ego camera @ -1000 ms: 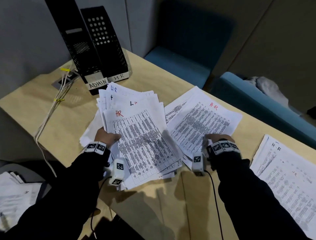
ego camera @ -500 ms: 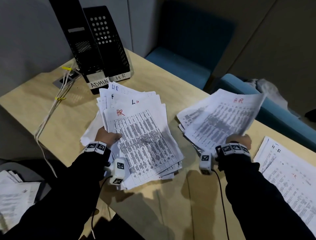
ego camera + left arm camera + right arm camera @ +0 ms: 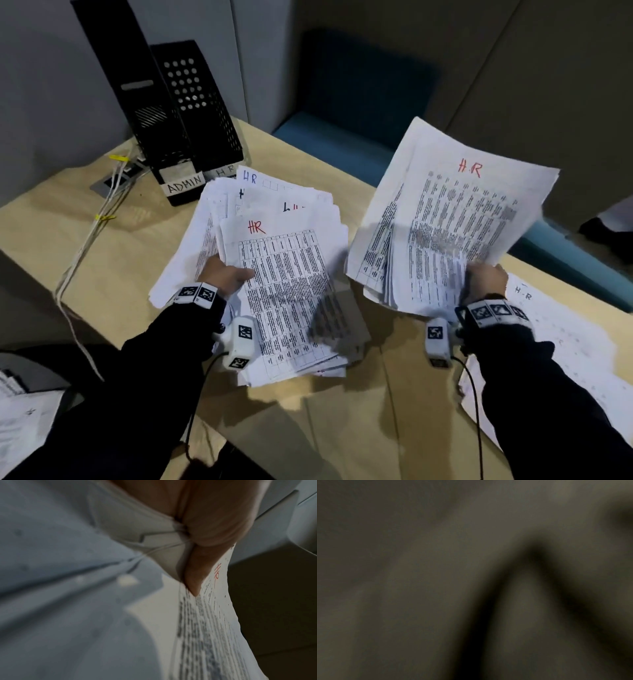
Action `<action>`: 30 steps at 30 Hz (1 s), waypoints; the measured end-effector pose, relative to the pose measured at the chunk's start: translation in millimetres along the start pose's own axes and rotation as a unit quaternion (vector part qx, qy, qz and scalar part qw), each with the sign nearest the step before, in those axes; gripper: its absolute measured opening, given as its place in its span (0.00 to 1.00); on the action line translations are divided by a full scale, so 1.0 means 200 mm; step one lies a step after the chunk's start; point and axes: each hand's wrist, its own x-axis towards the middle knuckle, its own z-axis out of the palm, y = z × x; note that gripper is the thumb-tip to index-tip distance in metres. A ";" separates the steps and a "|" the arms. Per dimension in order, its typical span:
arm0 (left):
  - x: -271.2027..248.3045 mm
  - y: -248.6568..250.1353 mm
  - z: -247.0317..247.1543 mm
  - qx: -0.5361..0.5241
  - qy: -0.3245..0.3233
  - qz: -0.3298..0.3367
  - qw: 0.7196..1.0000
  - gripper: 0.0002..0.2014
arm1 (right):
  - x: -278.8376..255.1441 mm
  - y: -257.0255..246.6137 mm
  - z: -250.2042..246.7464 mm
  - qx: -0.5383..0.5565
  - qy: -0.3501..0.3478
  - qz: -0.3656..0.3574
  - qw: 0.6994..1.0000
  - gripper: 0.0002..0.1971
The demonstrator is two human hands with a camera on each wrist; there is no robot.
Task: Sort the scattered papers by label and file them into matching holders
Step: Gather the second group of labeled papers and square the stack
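My left hand (image 3: 227,275) holds a thick, fanned stack of HR papers (image 3: 284,274) above the table, thumb on the top sheet; the left wrist view shows the thumb (image 3: 193,580) pressed on that printed sheet. My right hand (image 3: 486,279) grips a second bundle of HR-marked sheets (image 3: 448,219) by its lower right corner and holds it tilted up off the table. Two black holders stand at the back left, labelled ADMIN (image 3: 144,102) and HR (image 3: 202,102). The right wrist view is dark and blurred.
More HR-marked sheets (image 3: 561,346) lie on the wooden table (image 3: 102,267) at the right edge. White cables (image 3: 85,246) run over the left side from a floor-box plate. A blue seat (image 3: 342,147) stands behind the table. Loose papers (image 3: 24,435) lie low at left.
My right hand has lifted its bundle of HR sheets off the table and tilted it upright. The left hand and its stack have stayed in place.
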 end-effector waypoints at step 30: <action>-0.36 -0.10 0.58 0.034 -0.131 0.012 0.991 0.52 | -0.27 0.44 -0.07 -0.382 -0.279 -0.124 0.872 0.48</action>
